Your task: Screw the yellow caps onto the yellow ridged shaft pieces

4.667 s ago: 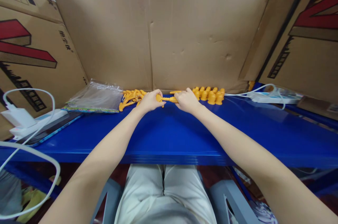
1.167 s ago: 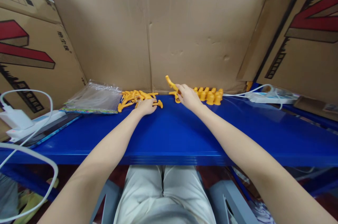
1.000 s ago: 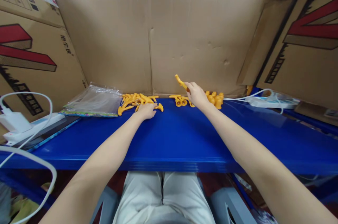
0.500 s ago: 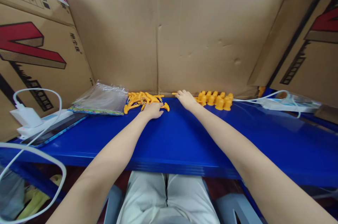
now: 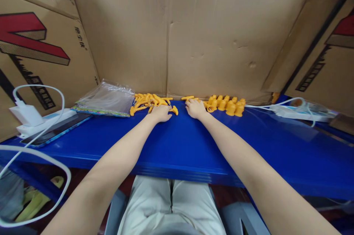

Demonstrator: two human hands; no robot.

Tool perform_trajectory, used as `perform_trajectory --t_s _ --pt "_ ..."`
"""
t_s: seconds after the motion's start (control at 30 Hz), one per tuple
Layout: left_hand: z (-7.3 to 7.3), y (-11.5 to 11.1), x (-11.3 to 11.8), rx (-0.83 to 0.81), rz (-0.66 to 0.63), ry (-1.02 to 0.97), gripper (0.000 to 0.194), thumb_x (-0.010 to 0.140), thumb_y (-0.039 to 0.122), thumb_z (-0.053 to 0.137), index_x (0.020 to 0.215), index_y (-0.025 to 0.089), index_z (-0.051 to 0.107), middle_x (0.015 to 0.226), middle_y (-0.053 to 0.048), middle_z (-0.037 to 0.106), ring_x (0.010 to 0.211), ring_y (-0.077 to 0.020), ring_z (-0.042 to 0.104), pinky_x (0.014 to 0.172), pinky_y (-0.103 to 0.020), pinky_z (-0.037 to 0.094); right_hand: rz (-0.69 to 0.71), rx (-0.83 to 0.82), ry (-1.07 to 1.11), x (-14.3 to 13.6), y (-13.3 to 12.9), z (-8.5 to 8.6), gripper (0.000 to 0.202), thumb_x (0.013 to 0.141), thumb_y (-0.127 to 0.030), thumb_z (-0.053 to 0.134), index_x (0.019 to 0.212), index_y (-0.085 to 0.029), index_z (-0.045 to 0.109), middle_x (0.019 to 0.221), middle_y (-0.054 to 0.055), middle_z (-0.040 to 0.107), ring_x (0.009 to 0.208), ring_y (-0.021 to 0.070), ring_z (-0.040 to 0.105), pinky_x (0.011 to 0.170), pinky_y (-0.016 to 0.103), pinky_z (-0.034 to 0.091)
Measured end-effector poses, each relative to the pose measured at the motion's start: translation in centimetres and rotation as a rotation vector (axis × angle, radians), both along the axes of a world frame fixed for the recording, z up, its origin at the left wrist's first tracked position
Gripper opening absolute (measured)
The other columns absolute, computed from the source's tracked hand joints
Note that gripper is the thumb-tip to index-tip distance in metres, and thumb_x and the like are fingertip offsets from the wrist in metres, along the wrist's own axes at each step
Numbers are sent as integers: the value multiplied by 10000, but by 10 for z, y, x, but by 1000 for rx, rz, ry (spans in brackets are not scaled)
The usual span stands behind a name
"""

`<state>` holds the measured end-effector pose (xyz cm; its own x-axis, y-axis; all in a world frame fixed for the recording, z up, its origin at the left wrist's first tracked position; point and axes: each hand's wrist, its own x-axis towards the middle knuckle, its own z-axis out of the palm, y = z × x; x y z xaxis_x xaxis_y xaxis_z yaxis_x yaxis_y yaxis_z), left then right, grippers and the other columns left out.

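Observation:
My left hand (image 5: 161, 113) lies palm down at the right front edge of a pile of orange plastic pieces (image 5: 139, 108). Its thumb stands apart from its fingers, and some fingertips are hidden. The pieces are rod-like and curved, with thin metal ball chains among them. One curved end (image 5: 175, 110) shows just beyond the fingers. My right hand (image 5: 197, 109) rests on the blue tabletop with bent, parted fingers. Behind it lies an orange rod-like piece (image 5: 188, 97). Right beside its wrist are several orange bell-shaped cups (image 5: 231, 108), mostly upright; one tipped cup (image 5: 211, 108) shows its opening.
Clear plastic bags (image 5: 107, 96) lie left of the pile. Farther left are a phone (image 5: 56, 130) and a white power strip (image 5: 45, 121) with a charger and cable. Cardboard (image 5: 215, 39) walls the back and sides. A white cabled device (image 5: 301, 111) sits at right.
My right hand has drawn back toward me, exposing more of the orange rod-like piece behind it. The left hand stays at the pile. The camera view has shifted slightly.

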<state>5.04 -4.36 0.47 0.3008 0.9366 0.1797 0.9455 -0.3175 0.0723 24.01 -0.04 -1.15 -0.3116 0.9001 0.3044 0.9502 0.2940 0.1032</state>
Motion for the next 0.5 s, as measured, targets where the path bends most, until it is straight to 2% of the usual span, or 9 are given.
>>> perform_trajectory --t_s 0.13,0.33,0.5 --pt "-3 5 -3 16 -7 -15 409 836 274 560 1240 255 627 1323 -110 611 1249 -324 538 1045 -503 397 -32 56 40 0 -5 -1 412 962 -252 345 1330 -187 518 1400 154 505 1243 299 487 995 479 368" --pt "-4 10 -7 65 -10 4 380 841 150 499 1173 204 676 1279 -142 629 1218 -341 557 1003 -492 432 -75 22 58 -3 -9 0 392 959 -229 359 1294 -139 541 1342 178 551 1249 304 487 1014 481 339" --pt "-6 15 -10 121 -7 90 290 821 139 509 1010 213 716 1176 -114 670 1139 -307 596 936 -433 493 -123 34 70 -5 -8 -2 392 949 -219 372 1291 -119 535 1331 194 559 1240 312 493 1013 493 325"
